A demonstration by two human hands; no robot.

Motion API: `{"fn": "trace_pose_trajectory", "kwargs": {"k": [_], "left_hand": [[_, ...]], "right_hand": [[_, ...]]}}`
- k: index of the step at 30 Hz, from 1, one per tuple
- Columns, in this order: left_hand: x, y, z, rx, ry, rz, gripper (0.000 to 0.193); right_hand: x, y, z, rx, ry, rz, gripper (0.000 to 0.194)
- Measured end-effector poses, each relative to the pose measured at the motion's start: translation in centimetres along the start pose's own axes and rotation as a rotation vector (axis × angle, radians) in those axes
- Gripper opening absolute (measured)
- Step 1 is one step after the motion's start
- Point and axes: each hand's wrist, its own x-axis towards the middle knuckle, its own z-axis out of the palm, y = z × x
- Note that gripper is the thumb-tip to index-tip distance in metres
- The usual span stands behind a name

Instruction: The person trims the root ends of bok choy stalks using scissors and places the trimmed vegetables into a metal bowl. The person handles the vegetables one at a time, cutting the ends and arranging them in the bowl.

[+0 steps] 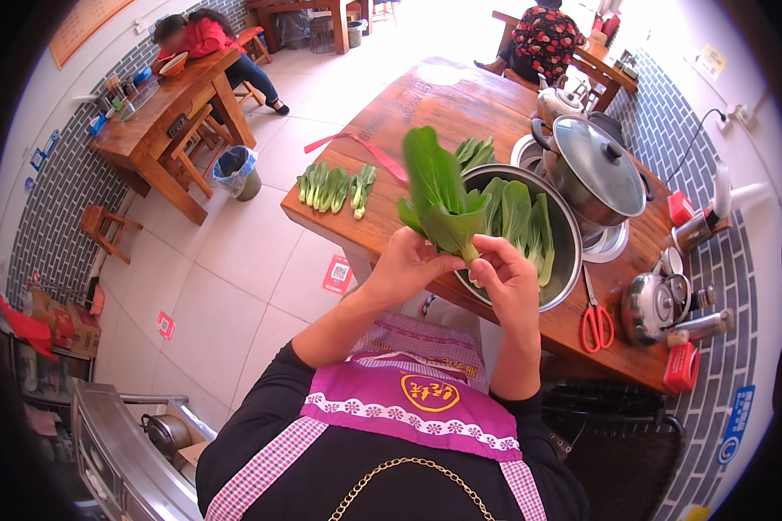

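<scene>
A leafy head of bok choy [440, 189] is held up between my two hands, its leaves pointing away from me. My left hand [412, 259] grips it low on the left side. The fingertips of my right hand [505, 270] pinch its pale stem end. Just behind and to the right is a steel bowl [570, 251] with more bok choy [518, 211] inside, partly hidden by my hands. Several small bok choy heads [326, 187] lie in a row at the table's left corner. Further leaves [474, 154] rest on the wood beyond the bowl.
On the wooden table [423, 98], red-handled scissors [597, 325] lie right of the bowl. A lidded pot [596, 169], kettles [655, 306] and a red ribbon [365, 146] share the tabletop. A lined bin [236, 172] stands on the floor. Two people sit at other tables.
</scene>
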Motion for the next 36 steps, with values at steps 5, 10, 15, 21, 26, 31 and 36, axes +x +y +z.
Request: {"fn": "trace_pose_trajectory", "kwargs": {"k": [5, 10, 15, 21, 26, 31, 36], "left_hand": [[-0.1, -0.7, 0.2, -0.159, 0.066, -0.041, 0.042], [-0.1, -0.9, 0.3, -0.105, 0.056, 0.020, 0.040], [0.1, -0.4, -0.1, -0.114, 0.030, -0.042, 0.029], [0.1, -0.8, 0.0, -0.231, 0.143, -0.121, 0.024], [0.1, -1.4, 0.2, -0.287, 0.170, -0.096, 0.021], [0.0, -1.7, 0.7, -0.302, 0.216, -0.083, 0.019], [0.0, -2.2, 1.1, -0.309, 0.279, -0.083, 0.018]], "right_hand": [[0.2, 0.6, 0.2, 0.092, -0.004, 0.068, 0.031], [0.4, 1.8, 0.9, -0.192, 0.090, -0.022, 0.038], [0.6, 1.8, 0.3, -0.262, 0.049, -0.026, 0.031], [0.4, 1.7, 1.3, 0.026, 0.167, 0.031, 0.024], [0.4, 1.9, 1.3, 0.133, 0.201, 0.040, 0.022], [0.4, 2.6, 1.4, 0.244, 0.223, 0.040, 0.020], [0.4, 2.9, 1.4, 0.380, 0.219, 0.081, 0.022]]}}
